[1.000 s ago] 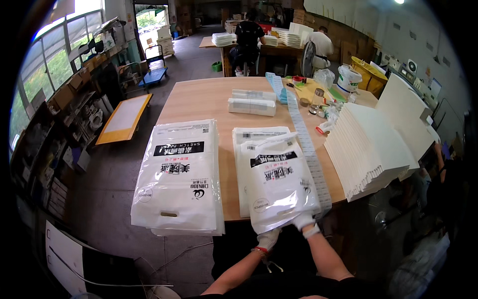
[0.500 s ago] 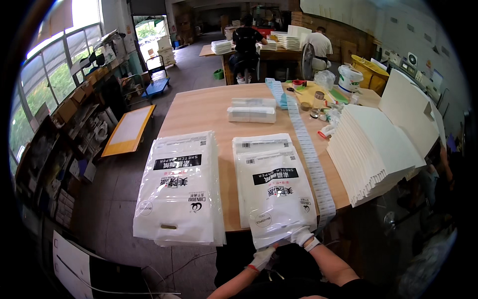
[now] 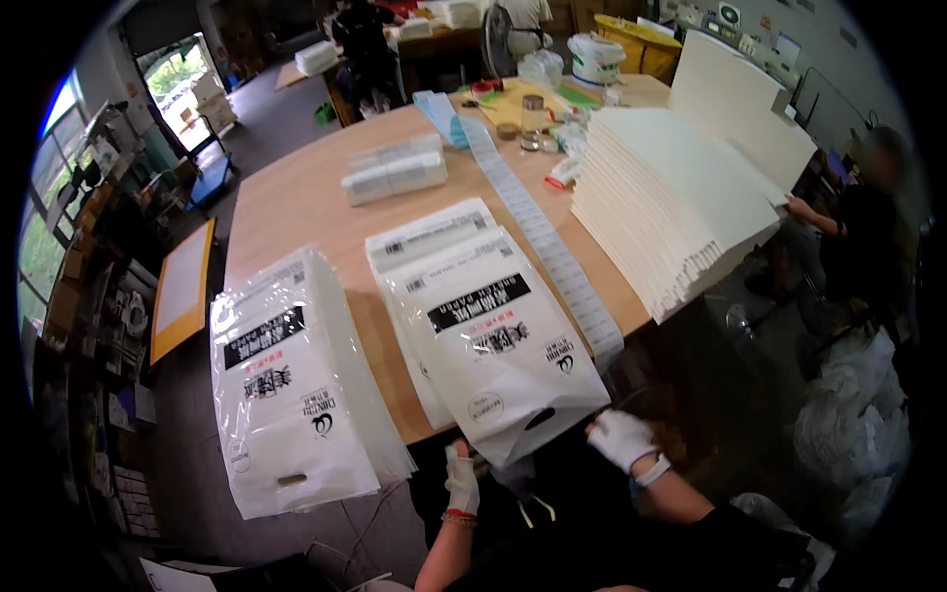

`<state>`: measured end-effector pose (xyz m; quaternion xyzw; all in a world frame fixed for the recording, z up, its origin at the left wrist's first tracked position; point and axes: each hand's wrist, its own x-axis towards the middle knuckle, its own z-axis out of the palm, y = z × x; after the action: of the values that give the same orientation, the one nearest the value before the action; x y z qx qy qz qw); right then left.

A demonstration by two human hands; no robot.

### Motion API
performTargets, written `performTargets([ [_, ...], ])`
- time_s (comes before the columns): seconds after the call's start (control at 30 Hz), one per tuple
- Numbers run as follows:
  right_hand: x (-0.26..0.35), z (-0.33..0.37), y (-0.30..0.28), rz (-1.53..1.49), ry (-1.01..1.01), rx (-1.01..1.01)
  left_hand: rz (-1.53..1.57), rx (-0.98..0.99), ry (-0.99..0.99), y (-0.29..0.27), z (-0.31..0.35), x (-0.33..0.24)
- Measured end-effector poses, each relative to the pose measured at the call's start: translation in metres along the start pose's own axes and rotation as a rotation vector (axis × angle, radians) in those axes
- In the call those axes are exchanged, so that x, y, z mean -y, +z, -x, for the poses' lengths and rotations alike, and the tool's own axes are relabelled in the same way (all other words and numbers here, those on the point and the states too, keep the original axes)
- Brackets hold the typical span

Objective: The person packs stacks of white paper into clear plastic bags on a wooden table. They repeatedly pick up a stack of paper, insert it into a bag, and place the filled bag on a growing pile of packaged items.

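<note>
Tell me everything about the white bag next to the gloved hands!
The bag is white, shiny plastic with a black band and dark print, and a slot handle cut near its lower end. It lies flat atop a pile of like bags, its handle end hanging over the wooden table edge. The left hand and right hand, both in white gloves, are at that overhanging end.

White glove on left hand point(image 3: 462, 481), white glove on right hand point(image 3: 619, 437), red wrist beads, pale wristband
</note>
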<state>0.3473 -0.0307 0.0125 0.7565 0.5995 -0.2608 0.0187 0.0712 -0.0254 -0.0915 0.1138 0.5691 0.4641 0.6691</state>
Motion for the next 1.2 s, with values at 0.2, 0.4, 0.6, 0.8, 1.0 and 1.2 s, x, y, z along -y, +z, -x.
performTargets([
  [0.2,-0.058,-0.103,0.041,-0.703,-0.053,-0.494,-1.032,-0.089,0.127,0.011,0.017,-0.019],
  [0.4,-0.068,-0.103,0.051,-0.612,0.025,0.011,-0.499,-0.101,0.327,-0.022,0.017,0.019],
  [0.6,-0.089,-0.108,0.037,-0.884,-0.068,-0.441,-0.687,0.083,0.352,-0.026,0.037,0.009],
  [0.8,-0.129,-0.168,0.002,-0.710,0.139,-0.347,-1.151,-0.329,1.002,0.012,0.036,-0.025],
  [1.0,-0.111,-0.162,-0.034,-0.948,-0.066,-0.304,-0.798,0.521,0.634,0.162,0.008,-0.033],
  [1.2,-0.086,-0.132,-0.062,-1.030,-0.102,-0.242,-0.481,0.731,-0.091,0.251,-0.038,0.002],
])
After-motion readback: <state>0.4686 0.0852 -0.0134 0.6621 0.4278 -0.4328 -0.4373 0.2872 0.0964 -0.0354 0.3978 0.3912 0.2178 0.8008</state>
